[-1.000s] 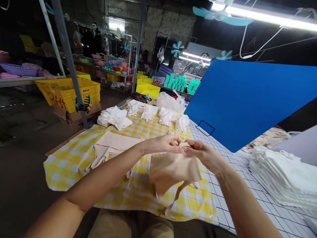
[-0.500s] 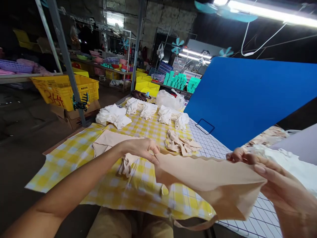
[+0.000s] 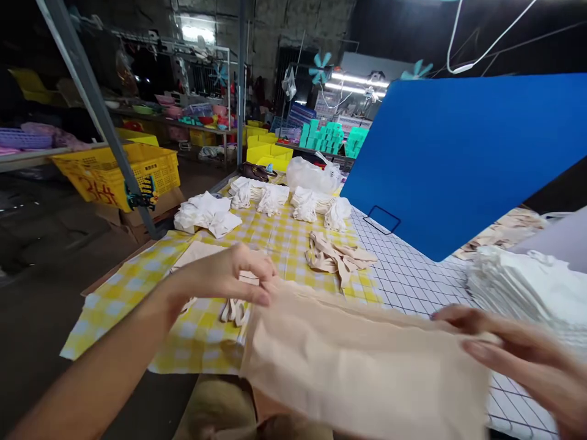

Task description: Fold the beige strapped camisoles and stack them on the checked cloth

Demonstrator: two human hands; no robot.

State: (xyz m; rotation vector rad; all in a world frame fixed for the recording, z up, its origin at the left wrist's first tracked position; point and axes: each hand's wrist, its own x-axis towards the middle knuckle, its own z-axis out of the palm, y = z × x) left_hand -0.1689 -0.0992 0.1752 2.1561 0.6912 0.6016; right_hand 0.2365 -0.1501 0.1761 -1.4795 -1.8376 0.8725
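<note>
At the far left a grey metal post (image 3: 87,104) slants up out of view, with a yellow crate (image 3: 114,174) behind it on a shelf whose contents are lost in the dark. Nearer, the yellow checked cloth (image 3: 137,287) covers the left part of the table, and a flat beige piece (image 3: 197,252) lies on it, partly hidden by the left hand (image 3: 227,276). That hand is closed on the left upper edge of the beige fabric piece (image 3: 362,366), fingers curled over it and thumb underneath; the grip point itself is blurred. A few pale straps (image 3: 233,310) lie on the cloth just below the hand, too smeared to make out. The beige fabric piece is stretched wide between both hands above the near edge of the table, its lower part running out of the bottom of the picture and covering the lap beneath. Beyond it lie white bundles (image 3: 208,214) in a row, a small heap of beige pieces (image 3: 337,256) and a clear plastic bag (image 3: 312,177). The white grid surface (image 3: 413,281) follows, under a tilted blue board (image 3: 468,159). The right hand (image 3: 518,354) holds the fabric's right edge, fingers extended flat along it; whether they pinch it I cannot tell, since blur and the frame edge cut it off. A white stack (image 3: 532,287) sits just behind it.
</note>
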